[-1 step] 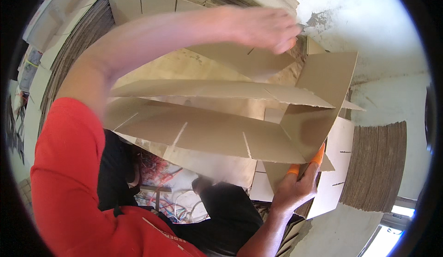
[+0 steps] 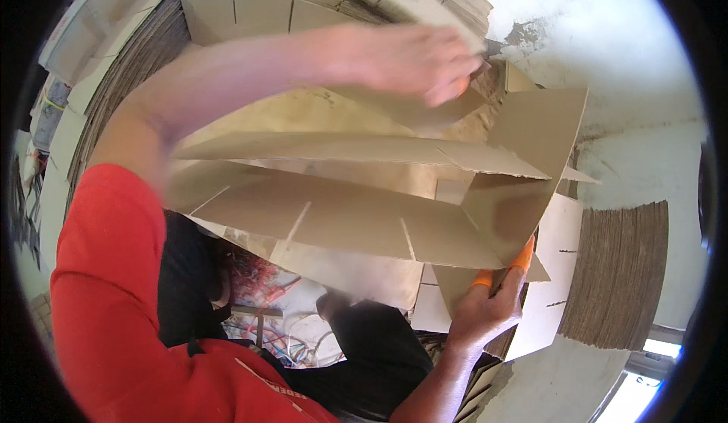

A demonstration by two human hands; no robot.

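Note:
Slotted brown cardboard strips are joined into a partly assembled divider in front of me. Two long strips, the near one (image 2: 341,222) and a middle one (image 2: 356,148), run sideways into an upright cross strip (image 2: 535,131) at the right. My right hand (image 2: 489,309), with orange coverings on its fingertips, grips the near lower end of that cross strip. My left hand (image 2: 413,62) reaches over to the far side, fingers curled, above a blurred far strip (image 2: 402,108). Motion blur hides what its fingers hold. One of its fingertips is orange too.
Stacked cardboard stands at the left (image 2: 129,81), along the back (image 2: 258,6) and against the right-hand wall (image 2: 618,271). Pale slotted sheets (image 2: 542,301) lie beside my right hand. Below my knees, tangled cords (image 2: 303,339) and reddish scraps cover the floor.
My left hand and forearm have shifted slightly left and toward me. My right hand and the joined strips have stayed in place.

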